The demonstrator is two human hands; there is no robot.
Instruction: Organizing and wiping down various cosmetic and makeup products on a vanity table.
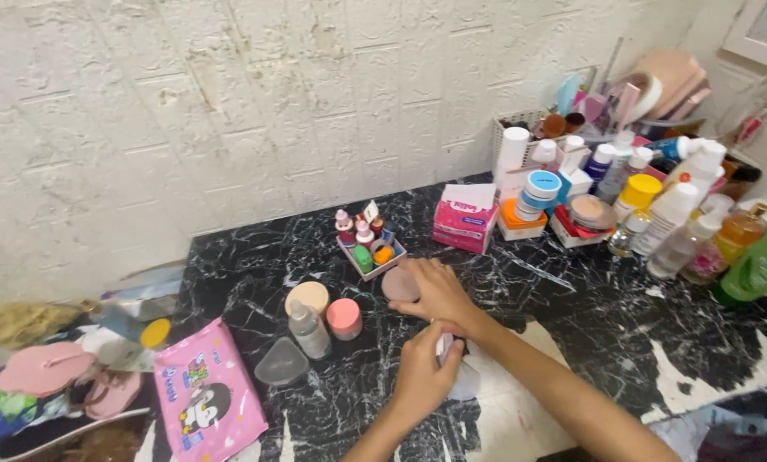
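My right hand (439, 295) reaches across the black marble counter (572, 316), its fingers resting on a round pinkish compact (396, 285). My left hand (422, 372) is just in front of it, closed around a small white item (444, 346) that is mostly hidden. A crumpled white tissue (471, 382) lies under and beside the left hand. A small tray of tiny bottles (368, 248) stands just beyond the compact.
Left of the hands are a pink jar (344, 318), a small clear bottle (309, 329), a beige round lid (306, 297), a clear triangular case (281, 362) and a pink wipes pack (204, 389). A pink tissue box (465, 218), many bottles and jars (670, 210) and a green bottle (760, 265) crowd the right.
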